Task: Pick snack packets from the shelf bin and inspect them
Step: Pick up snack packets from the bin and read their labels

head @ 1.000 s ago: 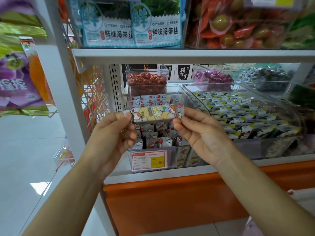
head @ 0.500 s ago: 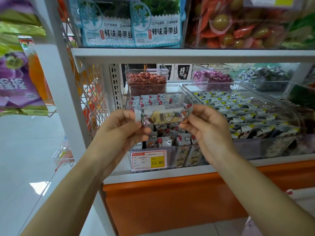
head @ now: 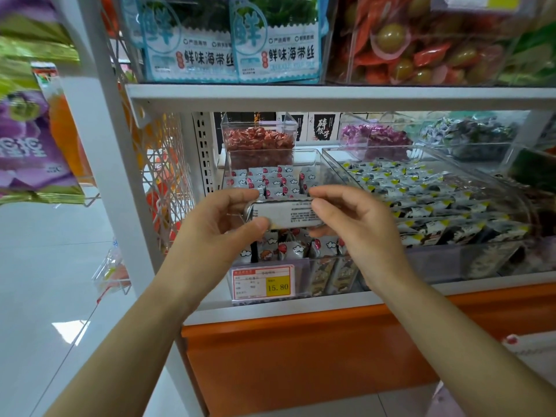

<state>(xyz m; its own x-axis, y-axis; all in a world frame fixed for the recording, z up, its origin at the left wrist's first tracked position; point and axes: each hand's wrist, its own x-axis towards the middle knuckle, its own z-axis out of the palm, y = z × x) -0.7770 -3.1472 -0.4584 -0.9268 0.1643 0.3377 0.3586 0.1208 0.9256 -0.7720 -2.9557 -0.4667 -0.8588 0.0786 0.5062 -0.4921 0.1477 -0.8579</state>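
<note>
A small snack packet (head: 284, 214) is held level in front of the shelf, its plain pale back with small print facing me. My left hand (head: 221, 227) pinches its left end between thumb and fingers. My right hand (head: 355, 224) pinches its right end the same way. Just behind and below them stands the clear shelf bin (head: 307, 276), filled with several similar grey packets with red and white marks.
A price tag reading 15.80 (head: 263, 284) sits on the bin's front. To the right is a wider clear bin (head: 451, 260) of dark and yellow packets. Behind stand tubs of red (head: 258, 142) and purple sweets (head: 376, 135). A white shelf board (head: 331, 96) runs overhead; an orange base panel (head: 301, 356) below.
Both hands have turned the packet over: its colourful cartoon front faced me before, now the pale printed back does. The hands moved slightly closer together and lower.
</note>
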